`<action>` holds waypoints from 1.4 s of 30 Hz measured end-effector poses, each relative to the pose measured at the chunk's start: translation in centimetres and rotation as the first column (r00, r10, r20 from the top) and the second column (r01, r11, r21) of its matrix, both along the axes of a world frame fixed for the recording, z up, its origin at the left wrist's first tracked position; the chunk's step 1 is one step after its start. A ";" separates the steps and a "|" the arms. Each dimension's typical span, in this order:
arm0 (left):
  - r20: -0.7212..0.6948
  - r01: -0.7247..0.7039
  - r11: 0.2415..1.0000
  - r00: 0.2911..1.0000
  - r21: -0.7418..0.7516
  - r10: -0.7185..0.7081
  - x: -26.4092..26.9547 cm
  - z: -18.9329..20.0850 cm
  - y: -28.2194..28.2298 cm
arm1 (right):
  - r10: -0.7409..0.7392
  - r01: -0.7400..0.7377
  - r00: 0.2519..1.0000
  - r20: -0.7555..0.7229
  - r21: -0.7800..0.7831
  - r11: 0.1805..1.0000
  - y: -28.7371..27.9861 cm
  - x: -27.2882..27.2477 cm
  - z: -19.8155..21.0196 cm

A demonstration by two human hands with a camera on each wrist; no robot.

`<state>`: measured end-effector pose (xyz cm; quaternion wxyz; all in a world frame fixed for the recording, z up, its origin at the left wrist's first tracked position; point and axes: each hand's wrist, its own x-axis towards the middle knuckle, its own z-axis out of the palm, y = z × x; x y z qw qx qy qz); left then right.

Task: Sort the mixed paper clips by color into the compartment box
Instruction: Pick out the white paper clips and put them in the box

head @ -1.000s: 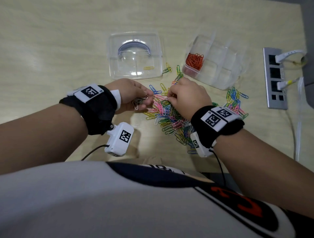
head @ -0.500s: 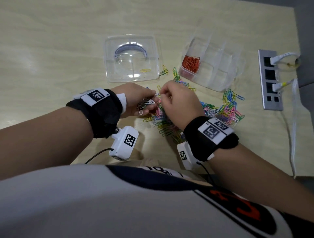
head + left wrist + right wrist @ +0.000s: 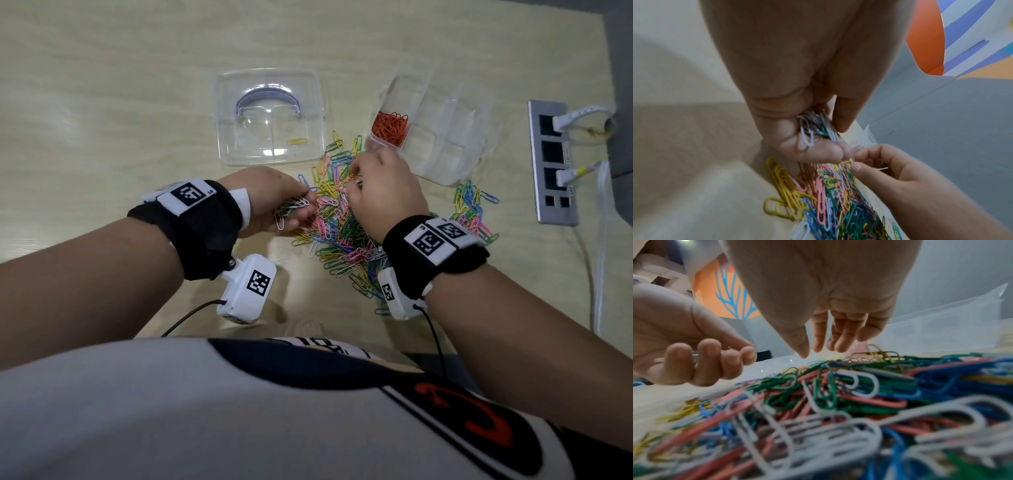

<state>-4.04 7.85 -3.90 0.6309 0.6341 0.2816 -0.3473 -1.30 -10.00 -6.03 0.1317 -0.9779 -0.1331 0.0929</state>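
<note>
My left hand grips a bundle of white paper clips, also seen in its curled fingers in the left wrist view. My right hand reaches down to the far side of the mixed clip pile. Its thumb and fingers point at the clips with nothing visible between them. The clear compartment box stands behind the right hand, and one near-left compartment holds orange clips.
The clear box lid lies behind my left hand with one yellow clip on it. A smaller heap of clips lies to the right. A power strip with plugged cables sits at the table's right edge.
My right hand has left the left hand's bundle and moved forward and right, to the far part of the pile. The left hand still holds the white clips.
</note>
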 end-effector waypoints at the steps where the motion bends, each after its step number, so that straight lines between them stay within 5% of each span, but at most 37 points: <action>1: -0.014 -0.007 1.000 1.000 0.004 0.007 0.0 0.0 0.1 | -0.007 0.007 1.000 0.003 -0.003 1.000 0.1 0.0 0.0; 8: -0.055 -0.027 1.000 0.998 0.006 0.027 0.2 -0.3 0.4 | 0.028 -0.033 0.996 -0.087 -0.055 0.998 -0.1 0.5 -0.1; 17: -0.045 -0.029 0.999 0.999 0.026 0.030 0.4 -0.5 0.3 | -0.137 0.205 0.969 -0.207 0.359 0.910 -1.0 0.9 0.7; 28: -0.037 -0.016 1.000 0.999 0.015 0.016 0.7 -0.4 -0.2 | -0.160 0.191 0.981 -0.108 0.410 0.892 -0.8 0.4 1.5; 33: -0.041 -0.018 0.998 0.999 -0.065 0.016 0.6 -0.1 -0.8 | 0.041 0.090 0.976 -0.213 0.571 0.816 1.8 -1.1 2.4; 36: -0.048 -0.021 0.998 0.999 -0.066 0.018 0.5 -0.1 -0.7 | 0.018 0.049 0.992 -0.128 0.498 0.866 2.2 -0.9 2.1; 39: -0.052 -0.026 0.999 0.998 -0.026 0.024 0.4 -0.2 -0.3 | 0.047 -0.030 0.995 -0.093 0.174 0.984 1.6 -0.4 1.2; 42: -0.054 -0.033 0.999 0.998 -0.019 0.032 0.4 0.0 0.0 | 0.104 -0.118 0.985 -0.136 -0.098 0.988 1.3 -0.6 0.5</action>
